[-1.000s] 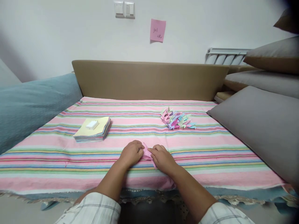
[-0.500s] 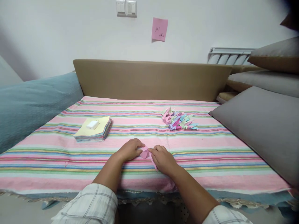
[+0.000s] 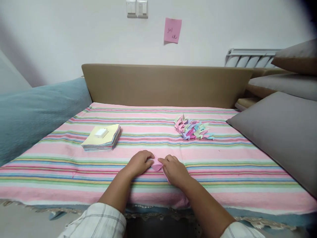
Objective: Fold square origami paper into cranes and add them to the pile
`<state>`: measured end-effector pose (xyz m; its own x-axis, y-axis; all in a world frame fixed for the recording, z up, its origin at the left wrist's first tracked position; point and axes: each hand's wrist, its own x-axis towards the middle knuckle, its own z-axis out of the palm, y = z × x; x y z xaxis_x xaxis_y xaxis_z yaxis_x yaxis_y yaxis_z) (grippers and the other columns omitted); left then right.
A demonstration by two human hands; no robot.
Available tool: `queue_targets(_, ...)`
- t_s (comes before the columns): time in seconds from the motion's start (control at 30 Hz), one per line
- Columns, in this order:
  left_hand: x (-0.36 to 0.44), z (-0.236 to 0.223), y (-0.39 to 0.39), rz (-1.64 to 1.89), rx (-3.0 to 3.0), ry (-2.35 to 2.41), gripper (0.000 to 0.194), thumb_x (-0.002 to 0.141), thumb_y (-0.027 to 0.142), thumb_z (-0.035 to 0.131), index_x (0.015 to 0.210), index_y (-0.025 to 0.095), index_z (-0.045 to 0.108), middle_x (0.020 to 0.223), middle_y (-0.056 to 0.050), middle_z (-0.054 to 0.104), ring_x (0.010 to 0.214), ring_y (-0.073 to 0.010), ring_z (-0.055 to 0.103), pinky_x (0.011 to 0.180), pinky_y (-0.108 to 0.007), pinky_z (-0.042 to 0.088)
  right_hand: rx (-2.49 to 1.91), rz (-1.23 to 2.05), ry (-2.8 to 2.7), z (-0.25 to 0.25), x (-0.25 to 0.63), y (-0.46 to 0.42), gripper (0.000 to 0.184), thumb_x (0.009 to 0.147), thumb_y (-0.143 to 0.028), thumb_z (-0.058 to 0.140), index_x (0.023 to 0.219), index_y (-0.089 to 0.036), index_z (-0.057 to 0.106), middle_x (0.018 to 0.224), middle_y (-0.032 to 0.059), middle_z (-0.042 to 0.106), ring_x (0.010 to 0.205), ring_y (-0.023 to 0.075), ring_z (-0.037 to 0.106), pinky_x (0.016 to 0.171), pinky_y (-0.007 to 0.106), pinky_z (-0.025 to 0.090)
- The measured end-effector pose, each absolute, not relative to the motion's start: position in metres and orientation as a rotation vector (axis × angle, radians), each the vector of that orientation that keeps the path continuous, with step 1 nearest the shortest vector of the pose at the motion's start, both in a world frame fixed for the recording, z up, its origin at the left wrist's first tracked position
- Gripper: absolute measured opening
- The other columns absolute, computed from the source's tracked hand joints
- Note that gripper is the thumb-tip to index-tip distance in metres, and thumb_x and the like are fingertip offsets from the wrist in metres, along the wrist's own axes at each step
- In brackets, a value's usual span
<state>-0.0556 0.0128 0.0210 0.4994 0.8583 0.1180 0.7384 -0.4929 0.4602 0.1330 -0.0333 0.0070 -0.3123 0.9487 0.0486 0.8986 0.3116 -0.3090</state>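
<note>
A partly folded piece of pink origami paper (image 3: 157, 164) lies between my two hands, just above the striped cloth. My left hand (image 3: 141, 162) pinches its left edge between thumb and fingers. On the other side, my right hand (image 3: 174, 169) grips the paper with thumb and index finger, the remaining fingers curled in. A narrow strip of the paper slants down under my right hand, partly hidden by it. Beyond my right hand sits a heap of small folded paper cranes (image 3: 193, 128) in several colours.
To the left is a stack of square paper (image 3: 99, 140) with a white charger block (image 3: 101, 133) on top. A striped cloth (image 3: 74, 181) covers the surface. Grey cushions (image 3: 284, 132) are piled right, a blue padded armrest (image 3: 44, 109) stands left, and a brown backrest (image 3: 160, 86) is behind.
The lower flap of the pink paper looks wider and flatter between my fingers. Both hands keep their hold. The whole view has shifted slightly.
</note>
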Motion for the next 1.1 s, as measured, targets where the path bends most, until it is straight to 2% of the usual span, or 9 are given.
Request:
queue_targets(0.2, -0.056, 0.010, 0.019, 0.496, 2.527, 1.250, 0.032, 0.083, 0.016, 0.044, 0.109, 0.017, 0.064, 0.101, -0.007, 0.067, 0.095, -0.0188, 0.058, 0.087, -0.032, 0.044, -1.700, 0.322, -2.405, 0.006, 0.133, -0.032, 0.043, 0.087, -0.021, 0.038, 0.128, -0.031, 0.047, 0.107, 0.0059, 0.053, 0.099, 0.0207, 0.046, 0.072, 0.028, 0.038)
queue_targets(0.43, -0.056, 0.005, 0.021, 0.419, 2.656, 1.234, 0.043, 0.080, 0.006, 0.041, 0.114, 0.019, 0.062, 0.098, -0.008, 0.065, 0.094, -0.0196, 0.056, 0.086, -0.033, 0.044, -1.711, 0.314, -2.424, 0.004, 0.134, -0.033, 0.047, 0.085, -0.018, 0.039, 0.130, -0.030, 0.044, 0.107, 0.0060, 0.052, 0.098, 0.0205, 0.046, 0.073, 0.028, 0.038)
queue_targets(0.67, -0.054, 0.006, 0.018, 0.369, 2.660, 1.271, 0.039, 0.086, 0.014, 0.038, 0.116, 0.023, 0.061, 0.094, -0.007, 0.062, 0.091, -0.0197, 0.052, 0.083, -0.032, 0.042, -1.741, 0.314, -2.422, 0.005, 0.131, -0.033, 0.048, 0.086, -0.019, 0.040, 0.132, -0.030, 0.042, 0.109, 0.0066, 0.053, 0.099, 0.0211, 0.045, 0.075, 0.028, 0.038)
queue_targets(0.87, -0.050, 0.006, 0.016, 0.360, 2.674, 1.305, 0.032, 0.090, 0.022, 0.039, 0.109, 0.023, 0.064, 0.090, -0.007, 0.059, 0.088, -0.0206, 0.051, 0.079, -0.032, 0.041, -1.725, 0.271, -2.410, 0.001, 0.131, -0.034, 0.047, 0.085, -0.019, 0.041, 0.131, -0.030, 0.044, 0.108, 0.0069, 0.052, 0.096, 0.0216, 0.044, 0.072, 0.028, 0.037)
queue_targets(1.1, -0.049, 0.010, 0.016, 0.403, 2.559, 1.337, 0.034, 0.082, 0.012, 0.041, 0.106, 0.019, 0.064, 0.097, -0.008, 0.063, 0.093, -0.0201, 0.056, 0.083, -0.031, 0.042, -1.723, 0.288, -2.411, 0.000, 0.131, -0.034, 0.051, 0.082, -0.017, 0.044, 0.131, -0.029, 0.044, 0.109, 0.0065, 0.052, 0.097, 0.0217, 0.044, 0.072, 0.029, 0.037)
